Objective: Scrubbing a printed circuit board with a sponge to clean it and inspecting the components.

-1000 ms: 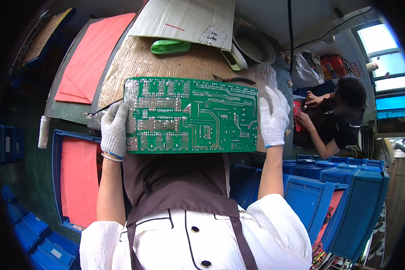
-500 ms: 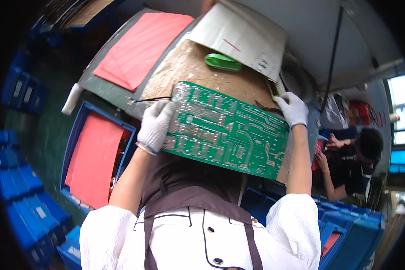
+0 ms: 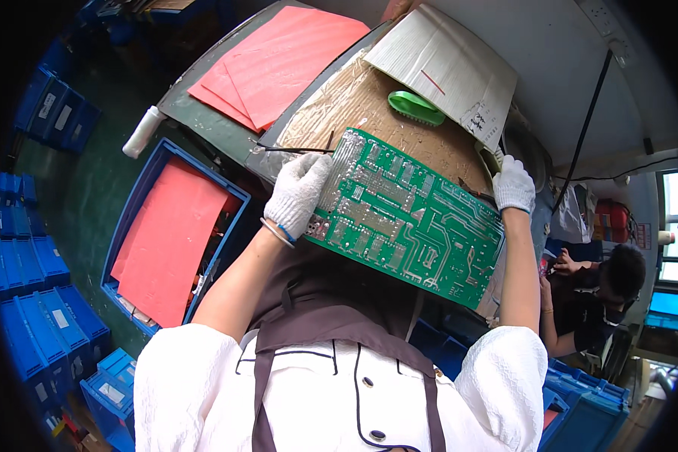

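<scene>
A large green circuit board (image 3: 422, 218) with silvery solder tracks lies tilted before me, partly over the brown work surface. My left hand (image 3: 297, 192), in a white knitted glove, is closed on the board's left edge. Past the board's far right corner is my right hand (image 3: 514, 184), gloved too, its fingers curled beside a narrow olive-coloured piece (image 3: 490, 160). What those fingers hold is largely hidden. A green scrub brush (image 3: 416, 108) rests farther back, just below a pale cardboard sheet (image 3: 448, 71).
Pink sheets (image 3: 279, 64) lie on the bench at the far left. A blue crate (image 3: 237, 203) with more pink sheets stands to my left, near stacked blue bins (image 3: 45, 324). Black thin rods (image 3: 297, 150) project by my left hand. Another person (image 3: 595, 294) sits at right.
The view has shifted, so the bench, crate and board appear moved within it. My left hand still grips the board; my right hand stays near the olive piece.
</scene>
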The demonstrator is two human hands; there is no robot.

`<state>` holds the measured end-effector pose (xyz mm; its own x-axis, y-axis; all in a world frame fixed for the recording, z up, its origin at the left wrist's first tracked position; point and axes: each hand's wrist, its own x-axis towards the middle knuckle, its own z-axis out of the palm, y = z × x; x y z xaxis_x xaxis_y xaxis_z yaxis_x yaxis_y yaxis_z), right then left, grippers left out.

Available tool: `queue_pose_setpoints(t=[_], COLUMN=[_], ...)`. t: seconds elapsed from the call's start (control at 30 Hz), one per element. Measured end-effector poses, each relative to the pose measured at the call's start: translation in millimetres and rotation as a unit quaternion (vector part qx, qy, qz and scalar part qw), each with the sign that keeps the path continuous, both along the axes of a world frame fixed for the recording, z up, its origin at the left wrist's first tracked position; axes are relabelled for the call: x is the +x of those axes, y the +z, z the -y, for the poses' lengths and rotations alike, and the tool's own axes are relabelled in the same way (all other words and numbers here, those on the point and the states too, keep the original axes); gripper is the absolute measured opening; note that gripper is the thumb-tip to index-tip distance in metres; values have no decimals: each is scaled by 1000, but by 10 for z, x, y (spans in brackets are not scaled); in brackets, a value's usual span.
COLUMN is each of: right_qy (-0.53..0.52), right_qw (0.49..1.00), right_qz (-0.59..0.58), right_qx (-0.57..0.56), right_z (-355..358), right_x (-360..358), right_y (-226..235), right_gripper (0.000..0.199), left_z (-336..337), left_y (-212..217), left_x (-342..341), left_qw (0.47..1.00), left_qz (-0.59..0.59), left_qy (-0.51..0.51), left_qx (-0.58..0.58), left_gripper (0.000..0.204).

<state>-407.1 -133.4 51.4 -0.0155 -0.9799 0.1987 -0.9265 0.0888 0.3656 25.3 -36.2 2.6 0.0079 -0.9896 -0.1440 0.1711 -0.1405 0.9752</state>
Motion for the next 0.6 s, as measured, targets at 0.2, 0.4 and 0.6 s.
queue_pose_setpoints(t=[0.2,0.4,0.6], right_qy=[-78,-106,156], right_qw=[979,989,954], right_qz=[179,96,252], right_qx=[63,36,-48], right_z=[-341,-600,-185], right_x=[-181,-29,1040], right_y=[376,594,773], right_gripper=[27,31,17], left_z=[64,2,-35], left_y=[-16,93,-11], left_x=[-45,-11,5], left_qw=[1000,999,1000], left_qz=[-23,19,10], left_qy=[15,6,-14], left_qx=[-15,-51,-13], left_gripper=[30,23,26])
